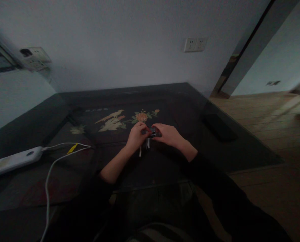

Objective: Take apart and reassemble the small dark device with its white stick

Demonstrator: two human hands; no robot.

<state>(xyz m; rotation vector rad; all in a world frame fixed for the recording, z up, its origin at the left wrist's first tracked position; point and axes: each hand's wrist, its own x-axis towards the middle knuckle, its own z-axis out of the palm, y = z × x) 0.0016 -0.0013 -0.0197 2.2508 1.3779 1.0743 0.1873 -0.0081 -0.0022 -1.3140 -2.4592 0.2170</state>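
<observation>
Both hands meet above the middle of the dark table (165, 168). Between them is a small dark object with a shiny, silvery part (153, 132), too small and dim to name. My left hand (137, 135) pinches its left side with thumb and fingers. On the other side, my right hand (168, 133) grips it, fingers curled round the edge. Just below the hands show two thin pale strips (148, 144); I cannot tell whether they are attached to the object. Fingers hide much of it.
A white power bank (16, 161) lies at the left, with a white cable (48, 181) bearing a yellow tag (72, 148). To the right rests a flat black object (219, 127). A bird-and-flower picture (112, 122) decorates the tabletop. Behind stands a wall with sockets (195, 44).
</observation>
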